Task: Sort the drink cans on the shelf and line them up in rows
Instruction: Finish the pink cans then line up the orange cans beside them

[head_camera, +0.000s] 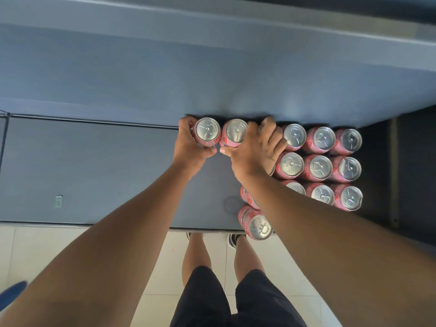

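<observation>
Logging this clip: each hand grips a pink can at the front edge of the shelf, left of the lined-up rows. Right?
No. In the head view the left hand and right hand grip their pink cans at the back of the shelf, against the rear wall, not the front edge.

Pale floor tiles [82, 244] with thin grout lines fill the near part of the view. Two bare legs stand on them in black shorts [236, 303]. Beyond the knees are dark shoes with white stripes [234, 240], whose toes are hidden. A blurred blue object [13, 292] cuts into the near left corner. A grey-blue back wall [212, 67] spans the far side. At the right a dark upright strip [392, 173] runs from far to near, with a small screw [395, 220] near its near end.
</observation>
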Demonstrator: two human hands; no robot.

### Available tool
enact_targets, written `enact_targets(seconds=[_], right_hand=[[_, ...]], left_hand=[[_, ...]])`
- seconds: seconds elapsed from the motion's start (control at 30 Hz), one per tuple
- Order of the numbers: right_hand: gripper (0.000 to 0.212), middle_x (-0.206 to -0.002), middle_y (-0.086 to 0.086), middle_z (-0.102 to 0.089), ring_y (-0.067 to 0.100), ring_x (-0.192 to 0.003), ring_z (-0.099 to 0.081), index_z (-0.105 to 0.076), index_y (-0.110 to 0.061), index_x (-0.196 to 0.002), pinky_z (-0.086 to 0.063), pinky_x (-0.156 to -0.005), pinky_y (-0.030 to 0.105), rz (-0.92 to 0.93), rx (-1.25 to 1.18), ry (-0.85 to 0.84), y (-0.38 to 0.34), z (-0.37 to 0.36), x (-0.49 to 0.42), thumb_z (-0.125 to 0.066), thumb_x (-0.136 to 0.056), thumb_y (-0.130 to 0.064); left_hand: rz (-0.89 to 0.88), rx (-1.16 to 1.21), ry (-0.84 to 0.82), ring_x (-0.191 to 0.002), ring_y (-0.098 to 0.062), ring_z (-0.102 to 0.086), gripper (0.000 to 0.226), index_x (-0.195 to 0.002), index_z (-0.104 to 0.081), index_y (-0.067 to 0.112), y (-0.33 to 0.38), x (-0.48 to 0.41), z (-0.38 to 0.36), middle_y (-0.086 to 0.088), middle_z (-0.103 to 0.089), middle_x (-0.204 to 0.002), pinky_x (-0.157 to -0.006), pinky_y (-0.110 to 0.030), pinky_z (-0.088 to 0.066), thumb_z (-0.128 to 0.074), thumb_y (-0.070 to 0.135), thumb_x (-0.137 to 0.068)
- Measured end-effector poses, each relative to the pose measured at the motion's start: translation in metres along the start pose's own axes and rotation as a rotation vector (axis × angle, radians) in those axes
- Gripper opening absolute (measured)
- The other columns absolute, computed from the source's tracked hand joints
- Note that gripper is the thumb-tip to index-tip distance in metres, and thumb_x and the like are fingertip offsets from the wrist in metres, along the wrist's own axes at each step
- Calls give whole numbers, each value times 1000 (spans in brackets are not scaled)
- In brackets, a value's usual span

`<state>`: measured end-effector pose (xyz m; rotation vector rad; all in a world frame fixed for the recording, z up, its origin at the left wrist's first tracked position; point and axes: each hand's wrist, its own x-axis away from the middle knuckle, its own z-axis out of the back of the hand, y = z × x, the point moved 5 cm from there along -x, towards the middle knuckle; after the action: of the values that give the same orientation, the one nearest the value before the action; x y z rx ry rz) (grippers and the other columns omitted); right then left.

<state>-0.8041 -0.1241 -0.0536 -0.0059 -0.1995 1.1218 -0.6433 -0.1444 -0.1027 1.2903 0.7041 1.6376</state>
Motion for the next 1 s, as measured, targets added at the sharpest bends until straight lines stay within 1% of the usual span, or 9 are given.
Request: enact_targets(seconds=[0.2,0.3,0.37,0.47,0.57,0.63,0.8,0.9,1.0], right_hand=[[85,-146,5,-31,30,-130,-31,-49,-26,-131,-20,-106,42,19,-46,-14,6,4,2,-77,-62,-67],[83,-147,6,-33,31,-129,-35,-50,-24,-133,-18,-105,40,21,-104,13,12,13,8,-74,-66,-69],[77,-145,8,-38,32,-127,-39,-52,-21,-131,-21,-104,41,50,-131,62,15,20,15,-73,-70,-66],[63,-140,6,-46,34,-121,-45,-54,-17,-127,-29,-99,43,131,-133,117,18,31,29,-69,-77,-52],[54,-135,6,-53,37,-119,-49,-55,-12,-125,-38,-95,46,250,-87,90,19,41,48,-67,-80,-40],[53,-135,5,-56,37,-120,-51,-57,-12,-125,-42,-94,46,321,-51,64,20,48,62,-67,-79,-37],[59,-126,4,-62,35,-109,-58,-59,-13,-129,-49,-87,44,436,46,-15,21,65,86,-74,-75,-31],[62,-135,6,-58,35,-118,-56,-53,-13,-137,-46,-93,47,493,137,-64,22,79,96,-70,-80,-30],[58,-144,6,-50,35,-129,-47,-48,-14,-141,-41,-98,49,557,147,-90,23,97,105,-62,-87,-32]], left_hand=[[12,-27,0,-102,-6,-63,73,-117,-39,35,4,8,5,25,-56,-111,-83,-26,-51,-88,14,-68],[29,-26,-5,-103,5,-58,85,-133,-35,34,8,18,5,21,-54,-121,-84,-22,-48,-87,16,-69],[49,-42,1,-111,-5,-56,92,-142,-30,32,11,28,8,16,-49,-129,-86,-24,-44,-86,16,-71],[40,-141,36,-126,-16,-46,84,-145,-32,29,17,48,19,11,-45,-142,-92,-25,-37,-81,21,-78],[24,-310,31,-127,-16,-46,73,-145,-34,33,26,75,32,11,-41,-147,-90,-35,-46,-73,29,-84],[0,-473,16,-128,-21,-46,69,-147,-31,31,34,93,39,9,-40,-149,-94,-43,-46,-67,34,-89],[-162,-867,18,-134,-31,-38,55,-142,-38,23,51,135,45,4,-39,-149,-109,-49,-33,-58,40,-94],[-160,-998,82,-134,-36,-36,51,-140,-40,23,64,161,50,2,-38,-149,-110,-52,-32,-55,42,-95],[-93,-1075,121,-141,-36,-26,51,-144,-31,27,76,184,51,4,-27,-155,-114,-52,-26,-46,46,-99]])
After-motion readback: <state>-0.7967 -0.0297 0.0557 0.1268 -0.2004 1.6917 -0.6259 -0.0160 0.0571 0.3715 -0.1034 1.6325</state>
